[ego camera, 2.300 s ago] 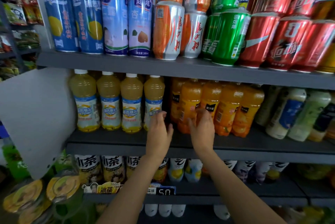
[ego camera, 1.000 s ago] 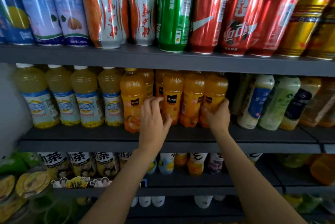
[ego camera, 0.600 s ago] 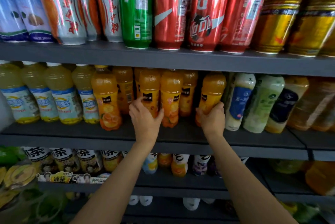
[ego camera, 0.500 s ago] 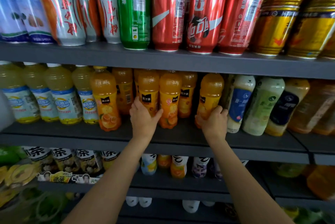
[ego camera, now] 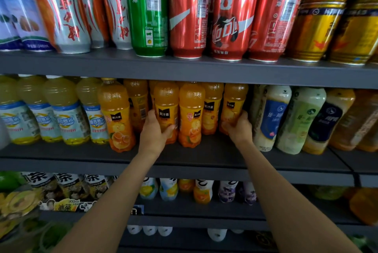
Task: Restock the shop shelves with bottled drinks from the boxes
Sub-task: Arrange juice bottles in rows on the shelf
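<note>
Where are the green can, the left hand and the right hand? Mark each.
green can [ego camera: 147,17]: head view, middle of its side.
left hand [ego camera: 153,132]: head view, back of the hand.
right hand [ego camera: 239,128]: head view, back of the hand.

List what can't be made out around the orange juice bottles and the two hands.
- Boxes: none in the head view.
- Orange juice bottle caps: hidden behind the upper shelf.
- Left hand fingers: behind its bottle.
- Right hand fingers: curled round its bottle's far side.
- Rear rows: blocked by front bottles.

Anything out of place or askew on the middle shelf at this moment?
One orange juice bottle stands forward of its row, beside the pale yellow bottles. Otherwise nothing spilled or damaged shows.
</note>
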`<action>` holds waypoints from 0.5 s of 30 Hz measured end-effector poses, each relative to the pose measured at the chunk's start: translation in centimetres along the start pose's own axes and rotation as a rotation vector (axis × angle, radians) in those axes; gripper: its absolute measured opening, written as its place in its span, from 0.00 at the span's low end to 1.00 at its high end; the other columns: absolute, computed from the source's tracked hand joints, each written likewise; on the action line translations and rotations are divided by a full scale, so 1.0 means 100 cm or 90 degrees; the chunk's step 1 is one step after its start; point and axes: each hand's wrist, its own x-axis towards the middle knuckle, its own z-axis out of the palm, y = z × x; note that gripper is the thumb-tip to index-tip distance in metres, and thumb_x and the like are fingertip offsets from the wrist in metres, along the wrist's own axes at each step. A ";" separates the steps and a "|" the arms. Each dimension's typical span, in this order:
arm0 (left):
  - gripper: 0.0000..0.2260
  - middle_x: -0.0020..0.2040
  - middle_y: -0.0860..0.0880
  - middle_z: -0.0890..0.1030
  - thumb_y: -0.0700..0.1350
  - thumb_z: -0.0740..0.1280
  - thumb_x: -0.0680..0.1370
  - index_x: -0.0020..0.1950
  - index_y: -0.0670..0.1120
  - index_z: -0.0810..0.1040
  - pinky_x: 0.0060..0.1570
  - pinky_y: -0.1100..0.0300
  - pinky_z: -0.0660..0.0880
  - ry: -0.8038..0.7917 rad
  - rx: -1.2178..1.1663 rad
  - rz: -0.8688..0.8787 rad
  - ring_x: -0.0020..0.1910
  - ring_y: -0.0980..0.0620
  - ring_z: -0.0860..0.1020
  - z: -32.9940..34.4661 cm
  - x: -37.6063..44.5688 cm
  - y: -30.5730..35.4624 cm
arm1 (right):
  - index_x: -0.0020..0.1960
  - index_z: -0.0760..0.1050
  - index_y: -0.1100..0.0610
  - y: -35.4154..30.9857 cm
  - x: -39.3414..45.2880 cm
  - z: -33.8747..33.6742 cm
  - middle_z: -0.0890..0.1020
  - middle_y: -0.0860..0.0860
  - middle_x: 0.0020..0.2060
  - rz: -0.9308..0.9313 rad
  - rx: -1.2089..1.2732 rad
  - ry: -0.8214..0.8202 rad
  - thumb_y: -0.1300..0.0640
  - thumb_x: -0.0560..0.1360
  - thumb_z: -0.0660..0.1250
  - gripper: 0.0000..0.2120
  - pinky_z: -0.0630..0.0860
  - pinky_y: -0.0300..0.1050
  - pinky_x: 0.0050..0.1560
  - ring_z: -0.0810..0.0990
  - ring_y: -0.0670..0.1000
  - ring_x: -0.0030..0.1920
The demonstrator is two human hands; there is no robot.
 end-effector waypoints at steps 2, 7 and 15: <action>0.28 0.67 0.44 0.69 0.45 0.69 0.74 0.70 0.42 0.61 0.63 0.53 0.66 0.006 0.001 0.008 0.68 0.46 0.67 0.002 0.000 -0.002 | 0.70 0.58 0.61 0.003 0.002 0.000 0.70 0.59 0.66 0.008 0.007 -0.009 0.60 0.74 0.68 0.30 0.67 0.53 0.65 0.69 0.60 0.67; 0.29 0.68 0.43 0.69 0.46 0.69 0.74 0.70 0.41 0.61 0.64 0.53 0.66 0.016 0.006 0.022 0.68 0.45 0.66 0.004 0.000 -0.005 | 0.69 0.56 0.64 -0.002 -0.004 0.016 0.64 0.64 0.67 0.043 -0.053 0.114 0.54 0.70 0.72 0.36 0.65 0.54 0.65 0.65 0.63 0.68; 0.29 0.68 0.44 0.68 0.45 0.69 0.74 0.70 0.43 0.61 0.65 0.54 0.64 0.015 -0.011 0.028 0.69 0.47 0.65 0.006 0.001 -0.009 | 0.71 0.54 0.62 -0.003 -0.003 0.027 0.62 0.63 0.67 0.076 -0.068 0.149 0.52 0.70 0.72 0.38 0.62 0.58 0.67 0.61 0.63 0.69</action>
